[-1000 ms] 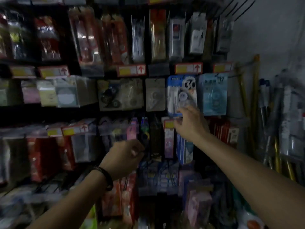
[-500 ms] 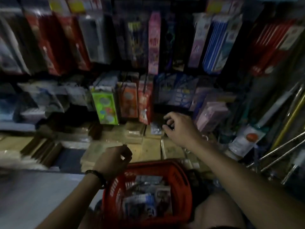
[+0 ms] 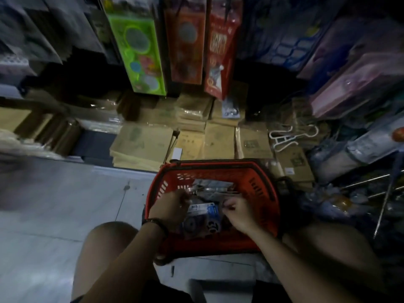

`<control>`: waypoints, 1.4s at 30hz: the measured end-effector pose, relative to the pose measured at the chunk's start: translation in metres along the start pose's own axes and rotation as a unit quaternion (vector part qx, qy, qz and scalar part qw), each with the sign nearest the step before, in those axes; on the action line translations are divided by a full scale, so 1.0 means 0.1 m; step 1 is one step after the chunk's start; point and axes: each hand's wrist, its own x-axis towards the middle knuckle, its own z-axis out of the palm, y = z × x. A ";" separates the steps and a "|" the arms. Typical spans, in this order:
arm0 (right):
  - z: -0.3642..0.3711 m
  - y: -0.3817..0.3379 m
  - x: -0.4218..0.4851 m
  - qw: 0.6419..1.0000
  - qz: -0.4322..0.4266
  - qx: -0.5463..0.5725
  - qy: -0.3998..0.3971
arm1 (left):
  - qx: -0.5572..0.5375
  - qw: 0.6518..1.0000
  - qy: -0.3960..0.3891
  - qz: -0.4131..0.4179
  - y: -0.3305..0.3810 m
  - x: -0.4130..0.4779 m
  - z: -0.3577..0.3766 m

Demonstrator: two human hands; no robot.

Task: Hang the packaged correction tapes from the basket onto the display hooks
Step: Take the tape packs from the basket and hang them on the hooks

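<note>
A red basket [image 3: 259,189] stands on the floor between my knees. Inside lie several packaged correction tapes [image 3: 203,219], blue and white cards under clear plastic. Both hands are down in the basket. My left hand [image 3: 169,209], with a dark band at the wrist, curls its fingers over a clear-wrapped pack at the left of the pile. My right hand [image 3: 239,213] pinches the right edge of the blue pack with fingers and thumb. The display hooks for correction tapes are out of view.
Stacks of brown envelopes [image 3: 142,143] lie on the low shelf just behind the basket. Green [image 3: 140,47], orange and red packs hang above them. A white clip [image 3: 282,138] and metal rods [image 3: 384,193] are at the right. Grey floor tiles [image 3: 65,204] spread to the left.
My view has dropped from the hanging display to the basket. Both hands came down from the shelf and went into the basket onto the packs.
</note>
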 end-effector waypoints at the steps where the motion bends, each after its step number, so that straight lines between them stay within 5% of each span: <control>1: 0.15 0.16 0.10 1.000 0.019 -0.006 -0.024 | 0.002 0.999 -0.033 -0.012 -0.06 0.05 0.07; 6: 0.68 0.57 0.49 0.993 0.081 -0.035 -0.080 | 0.042 0.986 -0.158 -0.033 -0.15 0.22 0.28; 20: 1.18 0.62 0.89 0.976 0.175 0.120 -0.057 | 0.039 0.986 -0.153 -0.048 -0.17 0.37 0.27; 26: 1.00 0.61 0.80 0.980 0.114 0.144 -0.080 | 0.033 0.988 -0.146 -0.047 -0.22 0.40 0.27; 34: 0.41 0.23 0.43 0.990 -0.080 0.048 -0.104 | -0.020 0.996 -0.056 -0.060 -0.29 0.29 0.27; 39: -0.16 -0.15 0.15 0.984 -0.156 0.050 -0.076 | -0.129 0.990 0.004 -0.051 -0.17 0.14 0.14; 42: -0.46 -0.39 -0.03 0.978 -0.194 0.054 -0.060 | -0.263 0.962 -0.059 -0.049 -0.03 -0.04 0.02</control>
